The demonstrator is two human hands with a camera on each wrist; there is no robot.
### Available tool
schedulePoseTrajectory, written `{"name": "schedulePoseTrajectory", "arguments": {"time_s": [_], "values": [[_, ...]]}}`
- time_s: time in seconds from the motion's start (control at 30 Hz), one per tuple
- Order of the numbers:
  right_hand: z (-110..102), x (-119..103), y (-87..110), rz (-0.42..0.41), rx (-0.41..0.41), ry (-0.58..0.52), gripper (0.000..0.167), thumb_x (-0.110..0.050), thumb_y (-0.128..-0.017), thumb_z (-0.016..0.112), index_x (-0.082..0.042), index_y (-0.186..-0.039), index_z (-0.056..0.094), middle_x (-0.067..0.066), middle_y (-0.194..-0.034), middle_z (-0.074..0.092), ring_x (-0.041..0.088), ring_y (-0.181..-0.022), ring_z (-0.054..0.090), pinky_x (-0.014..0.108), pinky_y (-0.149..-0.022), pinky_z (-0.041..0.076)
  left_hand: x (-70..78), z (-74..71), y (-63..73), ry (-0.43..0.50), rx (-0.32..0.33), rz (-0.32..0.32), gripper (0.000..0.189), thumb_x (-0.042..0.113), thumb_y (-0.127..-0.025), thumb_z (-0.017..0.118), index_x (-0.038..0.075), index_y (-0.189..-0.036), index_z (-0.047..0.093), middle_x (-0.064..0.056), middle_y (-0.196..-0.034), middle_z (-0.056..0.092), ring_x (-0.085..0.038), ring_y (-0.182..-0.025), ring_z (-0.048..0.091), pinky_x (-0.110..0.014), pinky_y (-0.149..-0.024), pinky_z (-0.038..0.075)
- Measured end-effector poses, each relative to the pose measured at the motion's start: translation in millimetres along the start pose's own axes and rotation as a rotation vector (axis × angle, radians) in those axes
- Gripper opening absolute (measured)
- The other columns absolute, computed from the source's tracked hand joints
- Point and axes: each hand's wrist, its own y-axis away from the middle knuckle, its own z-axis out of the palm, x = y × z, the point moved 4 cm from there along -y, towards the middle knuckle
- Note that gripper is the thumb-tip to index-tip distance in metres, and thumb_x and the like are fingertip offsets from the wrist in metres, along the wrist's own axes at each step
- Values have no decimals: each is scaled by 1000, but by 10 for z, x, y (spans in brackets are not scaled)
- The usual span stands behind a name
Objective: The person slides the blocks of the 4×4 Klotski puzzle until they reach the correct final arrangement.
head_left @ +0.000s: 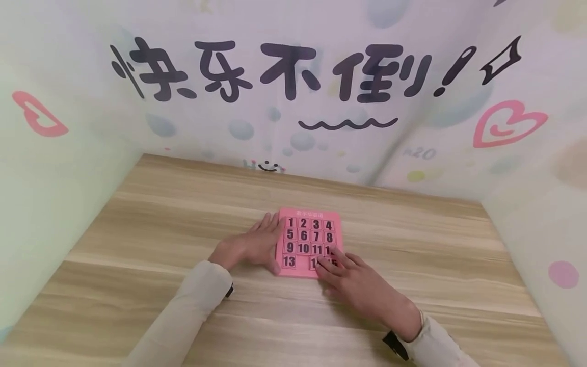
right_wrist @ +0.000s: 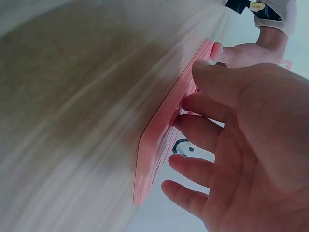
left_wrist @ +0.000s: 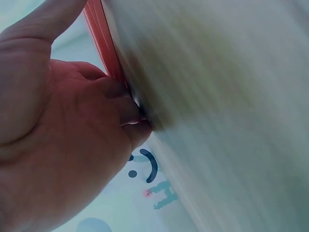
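A pink sliding number puzzle (head_left: pixel 300 272) lies flat on the wooden table, its black-numbered tiles in rows. In the bottom row a gap shows between tile 13 (head_left: pixel 289 261) and a tile partly covered by fingers. My left hand (head_left: pixel 249 247) holds the puzzle's left side, thumb at the near corner and fingers farther up the edge. Over the lower right tiles, my right hand (head_left: pixel 362 288) rests its extended fingertips, hiding parts of those numbers. The right wrist view has the right thumb (right_wrist: pixel 217 79) beside the puzzle's near edge and the other fingers spread.
The light wood table (head_left: pixel 183 204) surrounds the puzzle. Behind it stands a pale printed backdrop (head_left: pixel 284 137) with black characters, and similar walls close in both sides. Dark straps (head_left: pixel 395 345) show at the cuffs of both light sleeves (head_left: pixel 192 300).
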Motion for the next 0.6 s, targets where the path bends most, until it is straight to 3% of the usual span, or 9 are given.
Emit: {"name": "schedulePoseTrajectory", "arguments": {"time_s": [0.6], "values": [[-30, -96, -111, -4, 8, -3, 51, -42, -102, 51, -14, -145, 53, 2, -151, 48, 34, -144, 38, 51, -114, 38, 82, -22, 10, -54, -17, -57, 119, 34, -77, 84, 2, -158, 3, -17, -164, -10, -33, -152, -12, -42, -125, 0]]}}
